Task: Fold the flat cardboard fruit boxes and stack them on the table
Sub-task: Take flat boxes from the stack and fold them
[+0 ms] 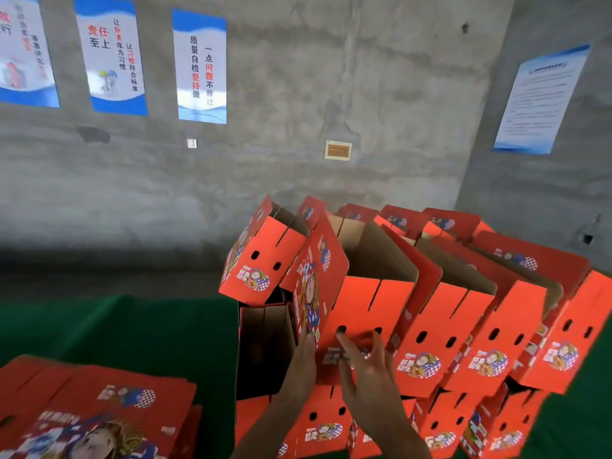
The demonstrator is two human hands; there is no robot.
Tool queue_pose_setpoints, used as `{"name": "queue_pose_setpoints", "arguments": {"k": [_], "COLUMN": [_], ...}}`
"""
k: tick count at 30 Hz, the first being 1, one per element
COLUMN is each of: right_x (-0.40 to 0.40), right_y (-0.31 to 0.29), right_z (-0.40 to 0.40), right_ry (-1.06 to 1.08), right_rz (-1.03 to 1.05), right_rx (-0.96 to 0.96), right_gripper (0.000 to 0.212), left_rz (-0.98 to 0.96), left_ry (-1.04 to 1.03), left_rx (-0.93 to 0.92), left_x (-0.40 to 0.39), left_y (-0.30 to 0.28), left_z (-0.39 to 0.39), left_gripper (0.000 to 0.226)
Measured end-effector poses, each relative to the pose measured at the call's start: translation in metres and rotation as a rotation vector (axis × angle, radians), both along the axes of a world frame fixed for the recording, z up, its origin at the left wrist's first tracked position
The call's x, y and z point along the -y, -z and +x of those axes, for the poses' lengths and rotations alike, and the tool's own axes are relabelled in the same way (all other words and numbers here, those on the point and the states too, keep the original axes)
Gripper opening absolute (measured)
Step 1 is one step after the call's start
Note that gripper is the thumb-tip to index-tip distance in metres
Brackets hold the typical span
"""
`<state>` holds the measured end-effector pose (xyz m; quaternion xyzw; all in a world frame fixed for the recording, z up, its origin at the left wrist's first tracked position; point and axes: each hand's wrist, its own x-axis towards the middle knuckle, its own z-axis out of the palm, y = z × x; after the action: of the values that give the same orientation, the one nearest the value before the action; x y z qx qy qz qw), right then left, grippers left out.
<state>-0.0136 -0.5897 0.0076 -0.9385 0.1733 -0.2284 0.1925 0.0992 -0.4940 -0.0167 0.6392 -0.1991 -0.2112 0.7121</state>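
Pressing against the red end panel of a newly folded box (364, 313), the fingers (344, 342) of the right hand (367, 369) are spread and nearly straight, pinching nothing; the thumb stands free near the panel's two round holes. The left hand (303, 356) lies flat along that box's printed side panel, its fingers also straight, steadying rather than gripping. This box sits at the left end of the upper tier of the stack of folded boxes (480, 326), which runs off to its right with a lower tier beneath. Just left of it another folded box (258, 260) leans tilted, and below that one stands with its brown inside open. Well to the left of the stack, on the green worktop (116, 326), lies the pile of flat boxes (99, 405). The step in hand looks like seating this box in line. Next would likely be letting go without tipping the leaning neighbour, then reaching left for a fresh flat.
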Motion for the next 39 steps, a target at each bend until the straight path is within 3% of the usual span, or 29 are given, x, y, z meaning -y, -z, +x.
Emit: {"name": "queue_pose_setpoints", "arguments": {"k": [5,9,11,18,21,28,31,34,39], "right_x": [-0.007,-0.029,-0.049,-0.148,-0.191,-0.269,-0.289,-0.31,-0.309], "right_y": [0.012,0.007,0.005,0.028,0.054,0.119,0.144,0.172,0.19], "right_z": [-0.001,-0.003,-0.003,0.004,0.006,0.013,0.018,0.018,0.011], "right_ry": [-0.016,0.025,-0.036,-0.347,-0.434,-0.53,-0.522,-0.503,-0.52], "right_rz": [0.064,0.06,0.108,0.207,0.25,0.321,0.393,0.441,0.83], "right_rx": [0.108,0.362,0.362,0.279,0.166,-0.049,-0.159,-0.31,-0.333], "right_gripper": [0.052,0.036,0.038,0.047,0.055,0.07,0.078,0.088,0.08], "left_rz": [0.09,0.122,0.177,0.479,0.602,0.714,0.92,1.197,1.314], "left_ry": [0.013,-0.003,-0.04,-0.375,-0.479,-0.66,-0.687,-0.687,-0.621], "left_rx": [0.09,0.22,0.364,0.675,0.666,0.604,0.489,0.285,0.1], "left_x": [-0.018,-0.047,-0.071,-0.212,-0.28,-0.414,-0.461,-0.496,-0.524], "left_y": [0.019,0.002,-0.005,0.02,0.035,0.059,0.068,0.081,0.098], "left_z": [0.007,-0.003,-0.011,-0.034,-0.043,-0.057,-0.052,-0.041,-0.032], "left_gripper": [0.045,0.036,0.043,0.03,0.038,0.03,0.044,0.074,0.114]}}
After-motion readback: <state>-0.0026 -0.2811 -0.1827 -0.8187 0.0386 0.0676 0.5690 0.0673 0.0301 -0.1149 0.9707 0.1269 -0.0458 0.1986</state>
